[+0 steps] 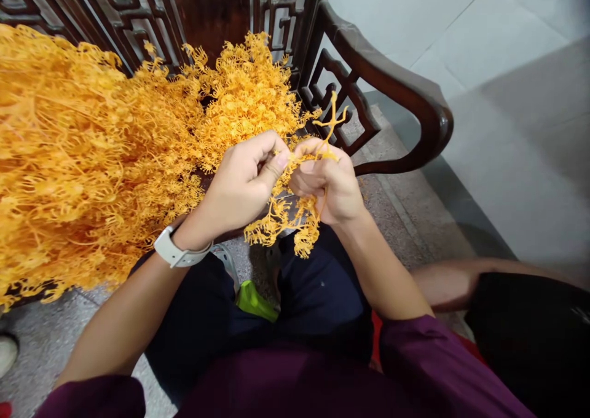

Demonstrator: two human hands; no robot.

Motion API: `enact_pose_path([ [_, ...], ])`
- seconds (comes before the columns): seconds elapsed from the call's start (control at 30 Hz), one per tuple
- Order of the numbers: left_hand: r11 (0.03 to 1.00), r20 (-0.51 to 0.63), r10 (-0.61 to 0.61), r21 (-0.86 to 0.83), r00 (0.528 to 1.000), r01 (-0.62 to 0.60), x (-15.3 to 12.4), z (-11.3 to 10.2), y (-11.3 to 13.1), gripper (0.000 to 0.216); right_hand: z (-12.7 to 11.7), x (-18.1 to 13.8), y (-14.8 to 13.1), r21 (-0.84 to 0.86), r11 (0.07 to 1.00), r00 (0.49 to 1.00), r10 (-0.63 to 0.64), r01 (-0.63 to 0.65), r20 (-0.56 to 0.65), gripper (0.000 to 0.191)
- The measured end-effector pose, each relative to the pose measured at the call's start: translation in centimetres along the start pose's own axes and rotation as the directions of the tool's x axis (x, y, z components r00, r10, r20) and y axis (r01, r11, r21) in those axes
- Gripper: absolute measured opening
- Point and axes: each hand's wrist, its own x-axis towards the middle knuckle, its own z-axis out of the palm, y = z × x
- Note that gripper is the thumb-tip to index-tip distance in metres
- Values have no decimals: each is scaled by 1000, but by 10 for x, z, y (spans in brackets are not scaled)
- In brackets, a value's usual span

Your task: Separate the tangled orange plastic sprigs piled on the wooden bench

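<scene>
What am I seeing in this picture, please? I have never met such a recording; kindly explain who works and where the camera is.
There is no machine here, only a person's two bare hands. One camera, worn on that person's head, looks forward and down. The left hand, with a pale wristband at its wrist, pinches part of an orange-yellow, plastic-looking sprig. The right hand grips it too, and tufts hang below. A large heap of similar sprigs lies on a carved dark wooden bench.
</scene>
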Motion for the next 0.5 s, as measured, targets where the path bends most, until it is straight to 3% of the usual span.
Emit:
enact_pose_path([
  [0.37, 997, -43, 0, 83, 999, 3, -5, 5, 7, 29, 11, 3, 5, -37, 999, 993, -29, 25, -112, 31],
  [0.5, 969, -123, 53, 248, 991, -21, -8, 10, 6, 31, 17, 2, 10, -65, 998, 986, -25, 14, -167, 27],
])
